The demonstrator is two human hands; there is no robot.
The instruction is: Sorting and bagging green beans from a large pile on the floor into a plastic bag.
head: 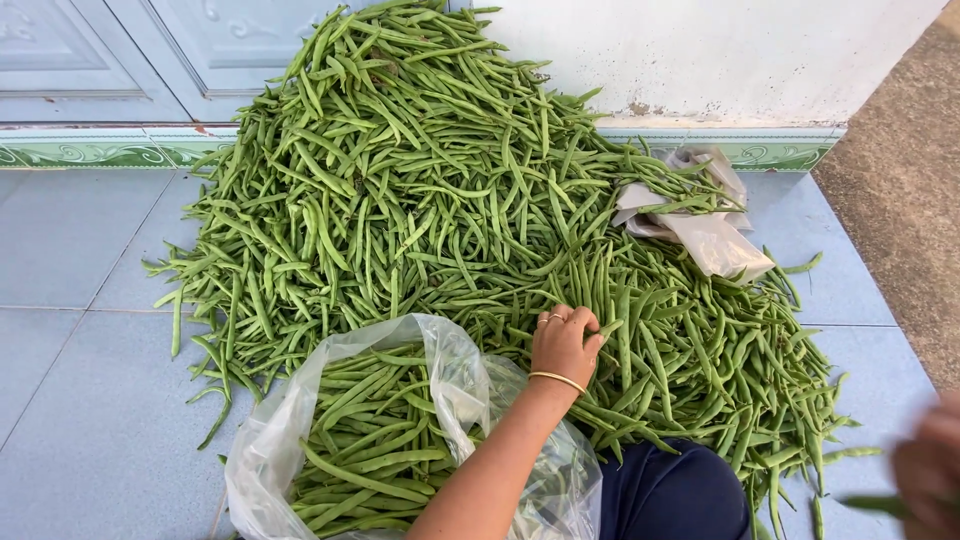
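A big heap of green beans (420,190) lies on the blue tiled floor against the wall. My left hand (563,342), with a ring and a gold bangle, rests on the near part of the heap with its fingers curled around a few beans. My right hand (928,462) is blurred at the right edge and seems to hold a single green bean (872,503). A clear plastic bag (270,440) partly filled with beans sits open just left of my left forearm.
A crumpled pale plastic bag (705,225) lies on the heap's right side. A white wall and light blue door panels (120,50) stand behind. Rough concrete ground (900,180) runs along the right. My dark blue clothed knee (670,495) is at the bottom.
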